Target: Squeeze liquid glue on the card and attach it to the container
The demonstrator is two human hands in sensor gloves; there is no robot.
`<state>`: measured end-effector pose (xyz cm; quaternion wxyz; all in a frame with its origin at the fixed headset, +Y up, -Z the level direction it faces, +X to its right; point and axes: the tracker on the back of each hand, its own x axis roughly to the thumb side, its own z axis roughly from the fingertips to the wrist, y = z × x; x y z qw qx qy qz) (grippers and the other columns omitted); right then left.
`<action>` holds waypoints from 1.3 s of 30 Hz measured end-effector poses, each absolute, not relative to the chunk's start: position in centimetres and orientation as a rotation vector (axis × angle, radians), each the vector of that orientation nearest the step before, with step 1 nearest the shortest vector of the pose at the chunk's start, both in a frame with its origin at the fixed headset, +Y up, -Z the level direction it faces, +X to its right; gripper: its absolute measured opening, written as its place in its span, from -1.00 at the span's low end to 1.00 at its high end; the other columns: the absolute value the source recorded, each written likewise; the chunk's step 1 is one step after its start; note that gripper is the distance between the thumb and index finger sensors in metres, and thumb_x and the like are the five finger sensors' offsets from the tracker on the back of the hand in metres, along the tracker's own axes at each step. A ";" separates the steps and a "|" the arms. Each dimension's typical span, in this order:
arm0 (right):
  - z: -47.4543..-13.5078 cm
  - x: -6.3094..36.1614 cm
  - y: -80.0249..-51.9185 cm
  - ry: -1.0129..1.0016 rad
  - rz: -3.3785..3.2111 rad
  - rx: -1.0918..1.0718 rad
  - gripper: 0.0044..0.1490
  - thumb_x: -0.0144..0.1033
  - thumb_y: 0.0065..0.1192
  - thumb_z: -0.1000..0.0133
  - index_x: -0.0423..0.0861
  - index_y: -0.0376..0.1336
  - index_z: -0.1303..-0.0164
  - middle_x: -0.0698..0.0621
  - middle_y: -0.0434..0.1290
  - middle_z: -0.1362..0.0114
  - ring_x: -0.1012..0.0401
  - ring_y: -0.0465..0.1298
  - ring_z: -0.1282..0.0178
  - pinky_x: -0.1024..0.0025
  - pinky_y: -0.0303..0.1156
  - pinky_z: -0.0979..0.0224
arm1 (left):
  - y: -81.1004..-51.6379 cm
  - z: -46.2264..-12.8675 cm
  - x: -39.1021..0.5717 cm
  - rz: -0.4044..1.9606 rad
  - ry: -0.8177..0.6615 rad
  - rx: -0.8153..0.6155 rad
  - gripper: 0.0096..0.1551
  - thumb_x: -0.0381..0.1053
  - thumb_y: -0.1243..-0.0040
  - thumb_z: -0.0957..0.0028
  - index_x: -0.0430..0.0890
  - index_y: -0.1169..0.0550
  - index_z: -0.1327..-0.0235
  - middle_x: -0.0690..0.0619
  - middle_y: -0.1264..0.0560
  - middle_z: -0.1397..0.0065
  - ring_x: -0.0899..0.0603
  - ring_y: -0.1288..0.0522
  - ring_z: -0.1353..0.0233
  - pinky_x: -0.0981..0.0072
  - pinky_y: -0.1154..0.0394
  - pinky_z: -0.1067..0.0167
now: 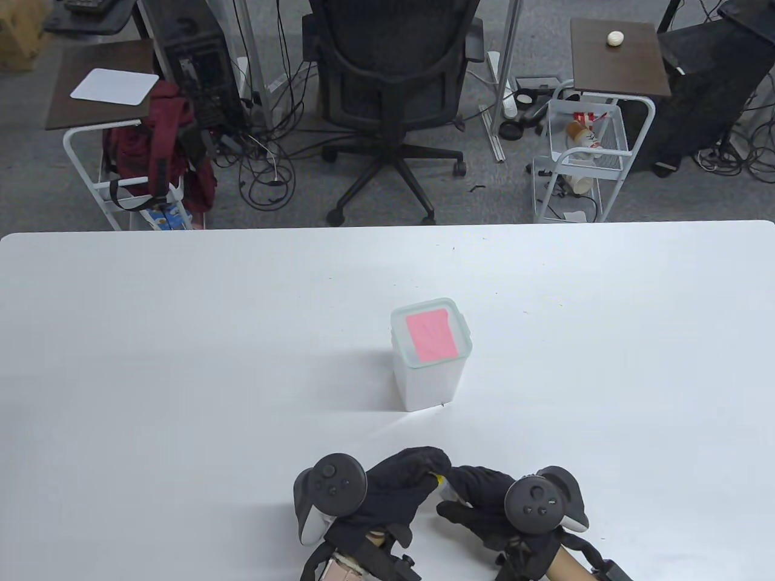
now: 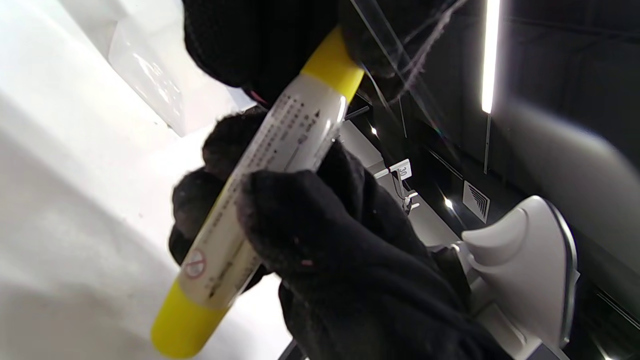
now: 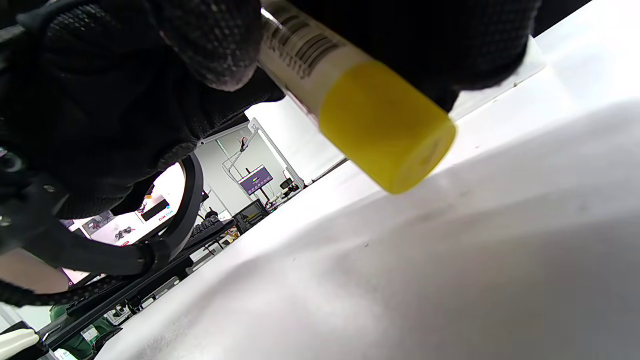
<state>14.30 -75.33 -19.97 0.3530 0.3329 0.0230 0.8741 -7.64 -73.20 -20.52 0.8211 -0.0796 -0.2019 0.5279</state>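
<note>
The pink card is already seen lying flat on the lid of the clear container, which stands upright in the middle of the white table. So the sticking step looks done, as far as can be judged.

The glue tube is held by both hands at the near edge of the table, well apart from the container. One yellow end is pinched by the left hand. The white body is gripped by the right hand, with fingers wrapped around it. It seems the cap is being put back on, though this cannot be told for sure.

Next, the tube probably needs to be closed and put down.

Behind the table, a black office chair, two small side tables, a red bag and many cables on grey carpet can be seen.
</note>
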 end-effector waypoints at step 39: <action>-23.7 22.2 -74.1 -0.155 2.083 0.348 -0.31 -0.10 0.21 -0.21 -0.14 0.21 -0.52 -0.29 0.29 -0.52 -0.22 0.38 -0.34 -0.01 0.38 -0.37 | -73.7 -21.0 -10.2 1.133 -0.261 -0.070 -0.51 0.16 -0.17 -0.07 0.20 -0.48 -0.29 0.17 -0.55 -0.33 -0.08 -0.54 -0.42 0.20 -0.45 -0.41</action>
